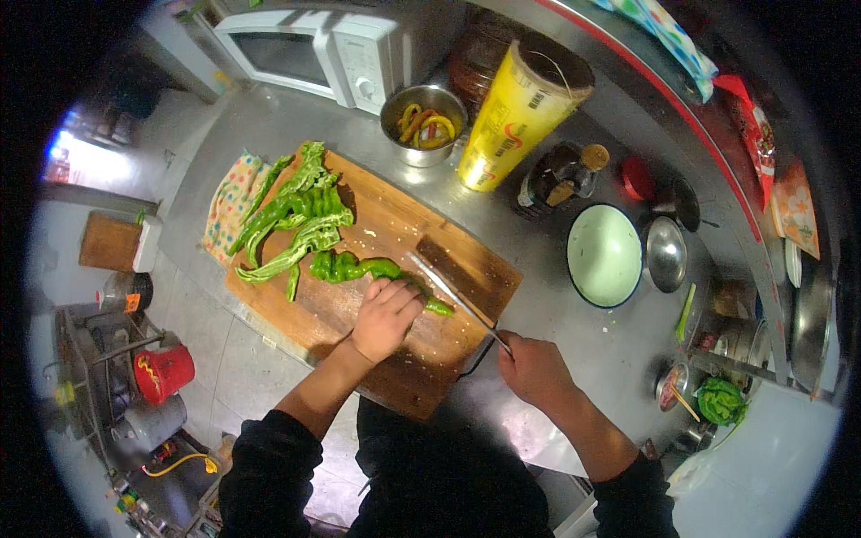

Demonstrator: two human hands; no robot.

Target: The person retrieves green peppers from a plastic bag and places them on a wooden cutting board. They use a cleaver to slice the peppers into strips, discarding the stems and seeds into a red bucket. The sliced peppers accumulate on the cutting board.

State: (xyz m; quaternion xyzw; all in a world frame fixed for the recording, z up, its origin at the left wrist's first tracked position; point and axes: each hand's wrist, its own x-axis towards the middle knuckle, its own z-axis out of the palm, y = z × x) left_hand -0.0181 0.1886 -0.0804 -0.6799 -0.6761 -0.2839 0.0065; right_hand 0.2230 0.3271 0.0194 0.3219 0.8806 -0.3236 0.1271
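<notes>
On a wooden cutting board (pixel 316 323) lies a long green pepper (pixel 346 267), crinkled and glossy. My left hand (pixel 387 319) presses down on its middle, and the pepper's thin end shows past my fingers. A kitchen knife (pixel 457 292) is gripped by its handle in my right hand (pixel 541 370). Its blade is tilted edge-down over the board, just right of the pepper; whether it touches the pepper I cannot tell. Several split and whole green peppers (pixel 292 208) are heaped at the board's far left. Small pale seeds are scattered over the wood.
A steel bowl with curled peppers (pixel 424 153), a yellow tube-shaped container (pixel 511 124) and a dark glass bottle (pixel 562 178) stand behind the board. To the right are a pale green enamel bowl (pixel 604 259) and a steel bowl (pixel 666 255). A white microwave (pixel 346 60) sits at the back.
</notes>
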